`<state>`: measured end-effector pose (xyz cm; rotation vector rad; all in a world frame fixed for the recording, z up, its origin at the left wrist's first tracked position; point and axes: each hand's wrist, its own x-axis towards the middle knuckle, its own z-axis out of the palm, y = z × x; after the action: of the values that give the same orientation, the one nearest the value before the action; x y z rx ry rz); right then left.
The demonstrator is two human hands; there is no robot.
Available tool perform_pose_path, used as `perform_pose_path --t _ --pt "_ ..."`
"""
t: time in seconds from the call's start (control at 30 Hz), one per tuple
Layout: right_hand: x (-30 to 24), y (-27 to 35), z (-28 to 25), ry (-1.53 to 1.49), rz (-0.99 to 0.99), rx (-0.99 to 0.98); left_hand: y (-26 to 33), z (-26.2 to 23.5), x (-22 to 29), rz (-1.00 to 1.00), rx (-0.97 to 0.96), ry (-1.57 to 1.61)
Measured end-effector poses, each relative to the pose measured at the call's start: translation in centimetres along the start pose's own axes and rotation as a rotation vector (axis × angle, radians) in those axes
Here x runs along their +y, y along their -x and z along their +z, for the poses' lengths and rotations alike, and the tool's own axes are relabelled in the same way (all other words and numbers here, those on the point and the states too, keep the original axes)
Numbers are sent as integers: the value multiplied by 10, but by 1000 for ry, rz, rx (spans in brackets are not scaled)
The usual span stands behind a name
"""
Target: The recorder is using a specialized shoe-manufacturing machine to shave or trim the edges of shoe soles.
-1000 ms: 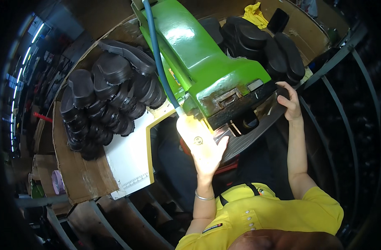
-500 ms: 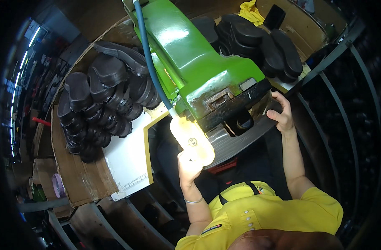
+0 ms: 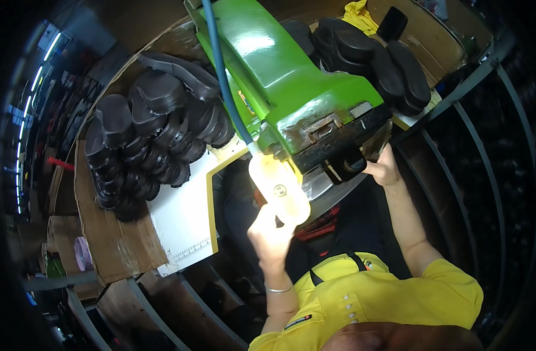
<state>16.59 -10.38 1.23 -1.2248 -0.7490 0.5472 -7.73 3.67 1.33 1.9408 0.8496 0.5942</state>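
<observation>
A green machine head (image 3: 291, 99) leans over the middle of the view, with a black, worn front edge. A glowing lamp (image 3: 279, 190) hangs from its blue hose (image 3: 222, 73). My left hand (image 3: 271, 237) is curled at the lamp's lower end, its fingertips partly lost behind the glare. My right hand (image 3: 385, 169) is closed at the right side of the machine's front, its thumb pointing inward under the edge. What either hand grips is hidden. Below the machine head lies a grey curved plate (image 3: 332, 196).
Dark shoe soles (image 3: 156, 93) are stacked at the left, and more soles (image 3: 391, 64) lie at the right behind the machine. Cardboard (image 3: 121, 248) borders a white board (image 3: 186, 216) with a yellow edge. A yellow cloth (image 3: 360, 16) is at the back; metal bars (image 3: 455, 175) run along the right.
My right hand has moved inward and lower, closer under the machine's front; the dark piece seen between its fingers is now hidden. My left hand has shifted slightly right. The whole view has shifted a little.
</observation>
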Motion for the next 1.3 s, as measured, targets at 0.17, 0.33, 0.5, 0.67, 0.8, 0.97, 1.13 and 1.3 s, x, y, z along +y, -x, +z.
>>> perform_pose_path --t 0.17,0.33,0.5,0.67,0.8,0.97,1.13,1.3 --pt "-7 -3 -35 4 -67 55 -25 36 31 380 276 -165" --pt "-8 -8 -40 -36 -35 90 -28 46 30 342 314 -262" --pt "-2 -1 -3 -18 5 16 -30 5 6 243 124 -114" --pt "7 12 21 -3 35 -46 -32 -21 -8 365 156 -108" --pt "7 16 31 83 21 -118 -27 -32 -12 238 160 -56" --pt "9 25 54 158 22 -80 -14 -43 -35 142 179 -38" --pt "31 35 73 158 22 -33 6 -52 -57 34 137 5" --pt "43 40 67 239 -23 16 25 -21 -84 29 46 139"
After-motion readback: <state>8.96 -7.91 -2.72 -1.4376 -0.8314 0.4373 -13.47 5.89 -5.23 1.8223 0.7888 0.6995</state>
